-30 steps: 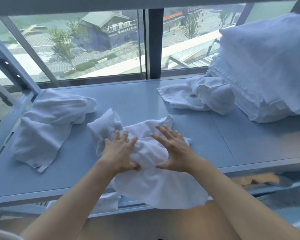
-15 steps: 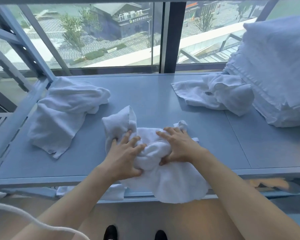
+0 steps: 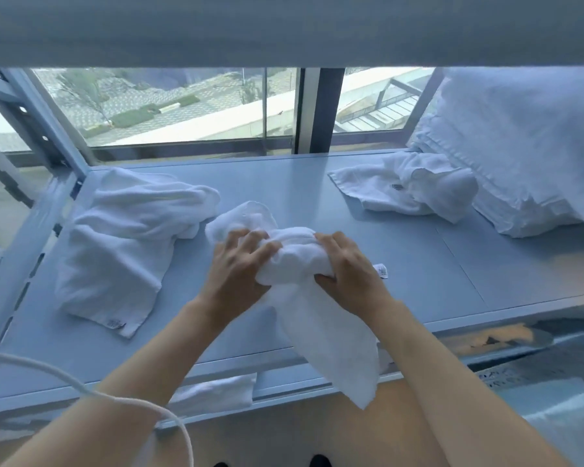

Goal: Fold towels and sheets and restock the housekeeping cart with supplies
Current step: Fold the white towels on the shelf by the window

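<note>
A window (image 3: 189, 109) behind — a white cable (image 3: 81, 387) at lower left.

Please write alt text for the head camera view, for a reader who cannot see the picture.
Two bare hands, left hand and right hand, bunch up a white towel on a pale blue shelf, its end hanging over the front edge. Two more crumpled towels lie left and right, beside a linen stack.
</note>
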{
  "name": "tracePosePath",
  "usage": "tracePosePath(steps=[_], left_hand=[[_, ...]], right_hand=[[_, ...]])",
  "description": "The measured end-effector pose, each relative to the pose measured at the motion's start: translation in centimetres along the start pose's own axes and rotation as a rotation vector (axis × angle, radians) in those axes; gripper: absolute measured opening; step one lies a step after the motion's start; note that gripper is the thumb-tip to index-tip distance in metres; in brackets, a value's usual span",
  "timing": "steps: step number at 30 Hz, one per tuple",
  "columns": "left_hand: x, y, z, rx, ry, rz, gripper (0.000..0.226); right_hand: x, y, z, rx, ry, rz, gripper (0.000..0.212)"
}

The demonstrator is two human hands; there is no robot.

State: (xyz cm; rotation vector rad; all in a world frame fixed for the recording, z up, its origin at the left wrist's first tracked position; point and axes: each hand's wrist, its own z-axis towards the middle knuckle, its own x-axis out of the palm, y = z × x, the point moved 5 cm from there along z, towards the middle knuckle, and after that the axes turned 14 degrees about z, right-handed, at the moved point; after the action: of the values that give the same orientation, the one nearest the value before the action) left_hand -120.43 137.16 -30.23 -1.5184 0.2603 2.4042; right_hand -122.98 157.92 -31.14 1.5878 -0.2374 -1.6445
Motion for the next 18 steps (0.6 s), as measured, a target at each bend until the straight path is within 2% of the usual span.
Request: tracePosePath(steps=[6,10,15,18], left_hand=[[-6.5,7.4,0.7,-0.023,-0.137,0.057,0.047],[-10.6,12.9,-1.3,-0.086,-0.217,0.11,0.046],[-13.3,19.4,-5.5,-0.211,-0.232,0.17,0.048],[-13.0,22.6,-8.5,-0.306,-0.218,0.163,0.054]], right_hand=[[0.9,7.8,5.1,-0.089,-0.151,0.036,0.063],[3.4,13.6,8.4,-0.192,-0.18,0.085,0.063],[8.5,19.7,12.1,-0.315,-0.159,0.149,0.063],[12.6,22.2,13.3,-0.371,-0.203,0.205,0.073]])
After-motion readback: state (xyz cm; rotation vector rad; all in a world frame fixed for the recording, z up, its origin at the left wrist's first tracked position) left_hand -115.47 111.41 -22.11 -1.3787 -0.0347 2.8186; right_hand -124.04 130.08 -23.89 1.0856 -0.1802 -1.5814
